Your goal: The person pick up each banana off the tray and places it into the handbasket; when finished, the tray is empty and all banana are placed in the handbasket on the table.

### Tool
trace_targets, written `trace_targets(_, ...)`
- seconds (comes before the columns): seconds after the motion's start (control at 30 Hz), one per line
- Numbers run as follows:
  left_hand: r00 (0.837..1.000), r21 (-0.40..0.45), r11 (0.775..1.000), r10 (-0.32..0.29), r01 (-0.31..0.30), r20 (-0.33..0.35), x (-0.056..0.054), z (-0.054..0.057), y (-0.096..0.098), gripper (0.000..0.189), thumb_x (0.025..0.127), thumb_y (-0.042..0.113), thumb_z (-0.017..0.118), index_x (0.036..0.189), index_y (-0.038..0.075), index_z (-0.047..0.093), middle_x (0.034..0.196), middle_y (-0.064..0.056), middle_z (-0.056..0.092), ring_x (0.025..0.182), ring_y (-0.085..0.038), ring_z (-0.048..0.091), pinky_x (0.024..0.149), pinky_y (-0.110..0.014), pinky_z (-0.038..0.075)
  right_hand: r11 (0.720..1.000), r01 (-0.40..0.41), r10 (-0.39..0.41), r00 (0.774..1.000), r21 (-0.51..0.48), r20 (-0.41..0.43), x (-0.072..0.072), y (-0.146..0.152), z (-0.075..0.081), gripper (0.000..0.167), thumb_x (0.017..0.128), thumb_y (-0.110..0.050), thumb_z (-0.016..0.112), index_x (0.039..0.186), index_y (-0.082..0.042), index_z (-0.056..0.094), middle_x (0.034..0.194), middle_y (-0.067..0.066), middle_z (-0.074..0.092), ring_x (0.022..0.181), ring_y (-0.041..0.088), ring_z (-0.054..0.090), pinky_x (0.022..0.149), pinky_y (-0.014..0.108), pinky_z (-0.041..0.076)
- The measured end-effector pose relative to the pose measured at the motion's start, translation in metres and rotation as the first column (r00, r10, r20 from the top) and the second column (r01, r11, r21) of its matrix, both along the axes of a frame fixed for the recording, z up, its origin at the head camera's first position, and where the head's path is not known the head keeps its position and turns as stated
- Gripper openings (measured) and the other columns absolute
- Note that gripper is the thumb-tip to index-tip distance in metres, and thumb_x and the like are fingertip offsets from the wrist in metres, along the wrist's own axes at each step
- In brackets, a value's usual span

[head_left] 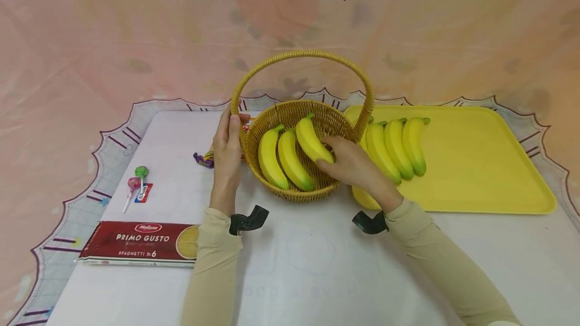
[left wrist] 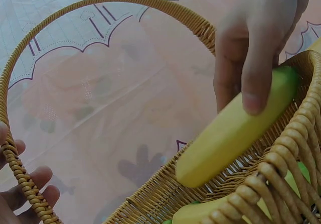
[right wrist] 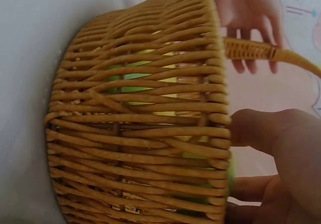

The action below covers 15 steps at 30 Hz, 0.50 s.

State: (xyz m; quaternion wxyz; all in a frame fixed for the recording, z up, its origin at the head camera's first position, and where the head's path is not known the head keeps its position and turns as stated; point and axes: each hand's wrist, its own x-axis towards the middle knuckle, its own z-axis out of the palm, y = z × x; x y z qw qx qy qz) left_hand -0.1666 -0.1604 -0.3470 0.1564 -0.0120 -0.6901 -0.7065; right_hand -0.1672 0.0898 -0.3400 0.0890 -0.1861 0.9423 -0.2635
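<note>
A yellow wicker basket (head_left: 299, 196) with a tall arched handle (head_left: 303, 54) stands mid-table. On its left side my left hand (head_left: 228, 145) holds the foot of the handle, thumb in front and fingers behind. My right hand (head_left: 351, 162) reaches over the right rim and grips a banana (head_left: 311, 140) by its lower end. That banana (left wrist: 225, 133) slants inside the basket in the left wrist view, thumb across it. Two more bananas (head_left: 272, 157) lie side by side at the basket's left. In the right wrist view the basket wall (right wrist: 140, 118) hides most of the fruit.
Right of the basket lies a yellow tray (head_left: 480, 160) with several bananas (head_left: 413, 147) on its left part. A red spaghetti packet (head_left: 145, 245) is at front left, with a green lollipop (head_left: 142, 171) and a pink lollipop (head_left: 134, 183) behind it. Wrapped sweets (head_left: 204, 160) show beside my left hand.
</note>
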Motion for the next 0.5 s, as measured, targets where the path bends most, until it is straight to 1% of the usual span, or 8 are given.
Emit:
trace_targets(0.13, 1.0, -0.001, 1.0, -0.001, 0.001, -0.004, 0.0, -0.001, 0.0, 0.042, 0.102, 0.037, 0.037, 0.141, 0.022, 0.043, 0.114, -0.003, 0.054, 0.115, -0.011, 0.046, 0.101, -0.029, 0.032, 0.997, -0.006, 0.005, 1.0, 0.079, 0.01, -0.002, -0.004, -0.004, 0.058, 0.089, -0.032, 0.058, 0.137, -0.001, 0.045, 0.128, 0.015, 0.057, 0.103, 0.027, 0.056, 0.087, 0.043, 0.045)
trace_targets(0.2, 1.0, 0.001, 1.0, 0.0, 0.0, -0.002, 0.0, -0.001, 0.0, 0.042, 0.101, 0.037, 0.036, 0.141, 0.023, 0.042, 0.114, -0.003, 0.054, 0.115, -0.012, 0.046, 0.101, -0.029, 0.032, 0.993, -0.02, 0.017, 1.0, 0.12, 0.023, -0.002, -0.007, -0.005, 0.054, 0.09, -0.032, 0.059, 0.133, -0.001, 0.049, 0.116, 0.013, 0.061, 0.091, 0.025, 0.055, 0.077, 0.04, 0.044)
trace_targets(0.3, 1.0, 0.001, 1.0, 0.003, -0.003, -0.005, 0.0, -0.002, 0.0, 0.042, 0.102, 0.037, 0.036, 0.14, 0.023, 0.043, 0.114, -0.005, 0.054, 0.116, -0.013, 0.046, 0.102, -0.03, 0.032, 0.986, -0.043, 0.037, 0.999, 0.161, 0.039, -0.001, -0.01, -0.006, 0.044, 0.089, -0.033, 0.062, 0.121, -0.003, 0.056, 0.099, 0.009, 0.062, 0.082, 0.022, 0.053, 0.068, 0.035, 0.041)
trace_targets(0.37, 1.0, -0.002, 1.0, 0.005, -0.005, -0.008, -0.001, -0.002, 0.001, 0.041, 0.102, 0.036, 0.036, 0.14, 0.023, 0.044, 0.114, -0.006, 0.054, 0.116, -0.013, 0.046, 0.103, -0.031, 0.031, 0.983, -0.053, 0.045, 0.998, 0.175, 0.048, -0.001, -0.012, -0.007, 0.038, 0.088, -0.035, 0.063, 0.113, -0.006, 0.058, 0.088, 0.006, 0.059, 0.076, 0.021, 0.051, 0.063, 0.034, 0.039)
trace_targets(0.4, 1.0, -0.005, 1.0, 0.007, -0.007, -0.012, -0.001, -0.002, 0.001, 0.04, 0.102, 0.036, 0.036, 0.139, 0.024, 0.045, 0.113, -0.007, 0.054, 0.115, -0.014, 0.046, 0.102, -0.031, 0.031, 0.982, -0.06, 0.051, 0.997, 0.177, 0.052, -0.001, -0.014, -0.007, 0.036, 0.088, -0.036, 0.063, 0.11, -0.007, 0.058, 0.086, 0.005, 0.058, 0.076, 0.021, 0.051, 0.062, 0.033, 0.039)
trace_targets(0.5, 1.0, -0.015, 1.0, 0.01, -0.01, -0.021, -0.001, -0.002, 0.001, 0.039, 0.102, 0.036, 0.036, 0.138, 0.026, 0.046, 0.112, -0.007, 0.054, 0.114, -0.014, 0.045, 0.103, -0.032, 0.031, 0.982, -0.075, 0.062, 0.995, 0.175, 0.079, -0.002, -0.018, -0.01, 0.037, 0.088, -0.038, 0.063, 0.109, -0.009, 0.057, 0.087, 0.004, 0.059, 0.079, 0.021, 0.053, 0.066, 0.034, 0.041)
